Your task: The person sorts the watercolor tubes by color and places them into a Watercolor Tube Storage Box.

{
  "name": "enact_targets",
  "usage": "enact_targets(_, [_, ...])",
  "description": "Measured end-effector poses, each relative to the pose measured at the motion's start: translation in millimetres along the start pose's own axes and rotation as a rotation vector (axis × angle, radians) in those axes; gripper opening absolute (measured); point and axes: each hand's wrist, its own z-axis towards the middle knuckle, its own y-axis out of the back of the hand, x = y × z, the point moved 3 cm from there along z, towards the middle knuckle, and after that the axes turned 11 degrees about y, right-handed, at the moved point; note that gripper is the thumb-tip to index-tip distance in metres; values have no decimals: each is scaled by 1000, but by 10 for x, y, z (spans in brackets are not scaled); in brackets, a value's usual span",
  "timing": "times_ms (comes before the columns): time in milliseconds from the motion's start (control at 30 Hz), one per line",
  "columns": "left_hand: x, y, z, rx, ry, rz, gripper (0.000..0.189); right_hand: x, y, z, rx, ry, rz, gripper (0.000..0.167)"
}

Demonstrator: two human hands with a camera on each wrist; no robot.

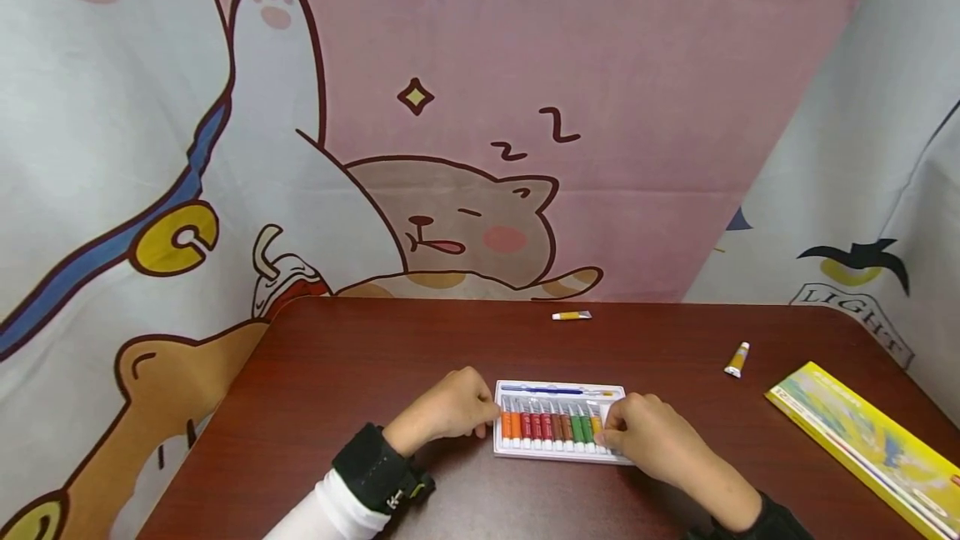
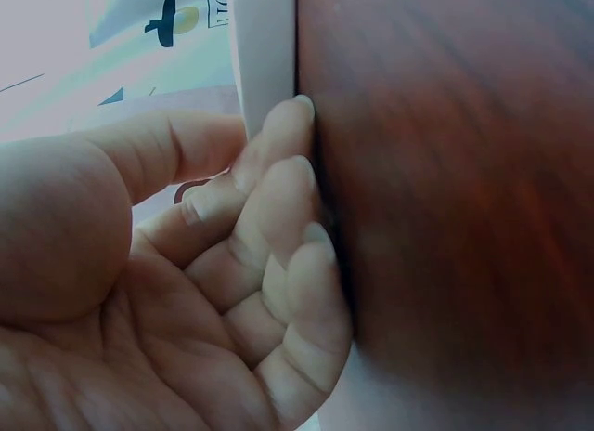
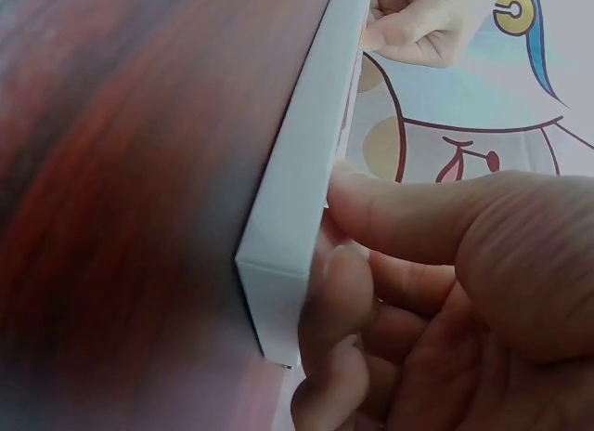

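Observation:
A white tray [image 1: 555, 458] of paint tubes lies on the table, its tubes [image 1: 547, 427] in a row from orange through red, brown and green to yellow. A blue-handled paintbrush [image 1: 543, 390] lies along the far side of the tray. My left hand [image 1: 450, 407] holds the tray's left end with thumb and forefinger, the other fingers curled by the tabletop. At the right end, my right hand [image 1: 652, 436] grips the tray, thumb over the top and fingers bent by the end. It hides the last slots of the tray.
One yellow tube [image 1: 572, 316] lies near the table's far edge, and another yellowish tube [image 1: 737, 359] lies to the right. A yellow flat box [image 1: 870, 448] rests at the table's right side. A cartoon-printed cloth [image 1: 465, 48] hangs behind the brown table [image 1: 360, 348].

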Motion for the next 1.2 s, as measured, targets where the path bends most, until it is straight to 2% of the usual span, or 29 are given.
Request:
enact_targets(233, [1, -3, 30, -2, 3, 3, 33, -25, 56, 44, 20, 114, 48, 34])
enact_targets(433, [25, -1, 24, -7, 13, -1, 32, 29, 192, 208, -25, 68, -57, 25])
enact_targets(567, [42, 5, 17, -11, 14, 4, 33, 94, 321, 377, -63, 74, -141, 17])
enact_targets(800, [56, 8, 12, -10, 7, -13, 34, 158, 466, 798, -109, 133, -230, 16])
enact_targets(967, [32, 9, 5, -5, 7, -12, 33, 74, 406, 1084, -106, 224, -310, 38])
enact_targets(1067, [16, 9, 8, -9, 0, -1, 33, 17, 335, 1212, -67, 261, -349, 41])
enact_targets(1200, [5, 9, 11, -4, 3, -4, 33, -59, 261, 1356, -32, 272, -383, 36])
